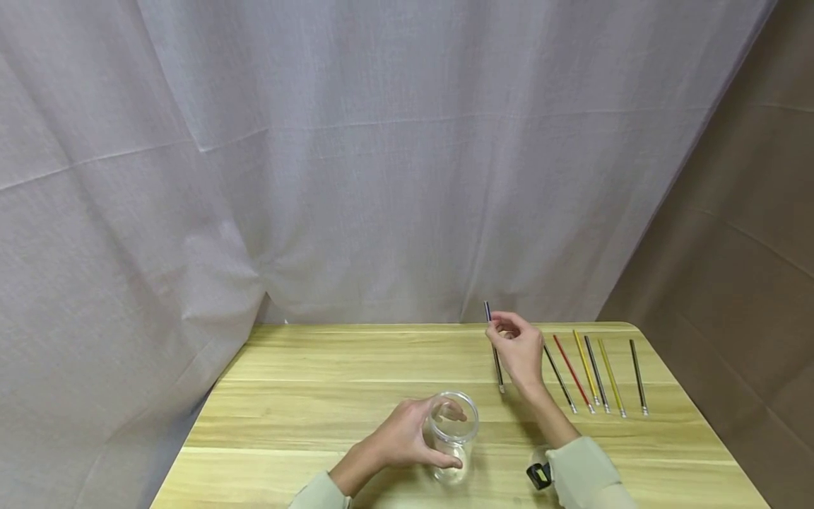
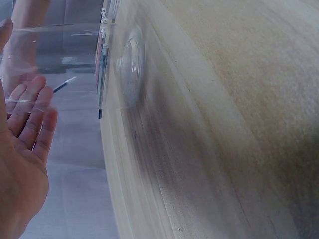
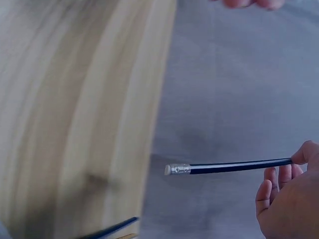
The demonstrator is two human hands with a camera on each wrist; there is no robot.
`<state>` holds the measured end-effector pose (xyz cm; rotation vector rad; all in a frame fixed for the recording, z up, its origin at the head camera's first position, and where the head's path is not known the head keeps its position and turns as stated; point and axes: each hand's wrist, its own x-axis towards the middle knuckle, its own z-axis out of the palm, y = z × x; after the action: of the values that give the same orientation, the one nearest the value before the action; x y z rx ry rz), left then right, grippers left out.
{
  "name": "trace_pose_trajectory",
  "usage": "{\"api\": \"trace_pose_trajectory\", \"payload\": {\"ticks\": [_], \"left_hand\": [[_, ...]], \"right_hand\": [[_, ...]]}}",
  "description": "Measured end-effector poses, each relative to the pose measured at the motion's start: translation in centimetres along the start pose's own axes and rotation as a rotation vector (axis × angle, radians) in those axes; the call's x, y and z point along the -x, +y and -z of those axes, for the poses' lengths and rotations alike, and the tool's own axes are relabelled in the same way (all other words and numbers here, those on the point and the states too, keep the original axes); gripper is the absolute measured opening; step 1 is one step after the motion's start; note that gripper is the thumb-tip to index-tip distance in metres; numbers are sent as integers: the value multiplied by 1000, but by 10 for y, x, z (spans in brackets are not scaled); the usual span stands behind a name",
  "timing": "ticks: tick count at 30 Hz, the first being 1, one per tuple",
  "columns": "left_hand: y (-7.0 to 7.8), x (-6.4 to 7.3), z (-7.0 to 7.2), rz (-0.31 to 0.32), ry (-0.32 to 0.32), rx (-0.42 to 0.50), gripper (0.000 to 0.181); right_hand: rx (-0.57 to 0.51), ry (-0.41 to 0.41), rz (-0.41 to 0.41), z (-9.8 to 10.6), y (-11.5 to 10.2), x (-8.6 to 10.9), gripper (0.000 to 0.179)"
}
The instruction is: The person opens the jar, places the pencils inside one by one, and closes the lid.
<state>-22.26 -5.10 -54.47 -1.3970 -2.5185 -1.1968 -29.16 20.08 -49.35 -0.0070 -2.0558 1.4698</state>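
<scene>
My left hand (image 1: 407, 431) curls round a clear plastic jar (image 1: 467, 449) standing near the front of the table, thumb on the near side and fingers behind. Through its see-through wall those fingers (image 2: 32, 107) show in the left wrist view. Behind and right of the jar, my right hand (image 1: 521, 350) pinches a dark pencil (image 1: 498, 371) between thumb and fingertips. This pencil's silver ferrule and pale eraser (image 3: 172, 169) point down towards the table, its other end up. In the right wrist view the eraser end is in plain sight.
Several pencils lie side by side on the right of the wooden table (image 1: 286, 410), among them a red pencil (image 1: 572, 371) and a yellow pencil (image 1: 585, 367), erasers towards me. A dark pencil (image 1: 639, 378) lies farthest right. Grey curtain (image 1: 381, 212) hangs behind the table.
</scene>
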Motion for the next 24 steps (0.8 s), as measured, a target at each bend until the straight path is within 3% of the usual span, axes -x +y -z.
{"api": "trace_pose_trajectory", "payload": {"ticks": [5,14,20,24], "left_hand": [[0,0,0,-7,5,-10,70],[0,1,0,-7,4,-8,70],[-1,1,0,-3,3,-10,70],[-1,1,0,1,3,-5,70]], "right_hand": [[-59,-30,-4,6,-28,4,18],[-148,-48,102,20,-91,10,16],[-223,-65,186,29,-105,12,20],[-277,-70,199,34,-121,17,20]]}}
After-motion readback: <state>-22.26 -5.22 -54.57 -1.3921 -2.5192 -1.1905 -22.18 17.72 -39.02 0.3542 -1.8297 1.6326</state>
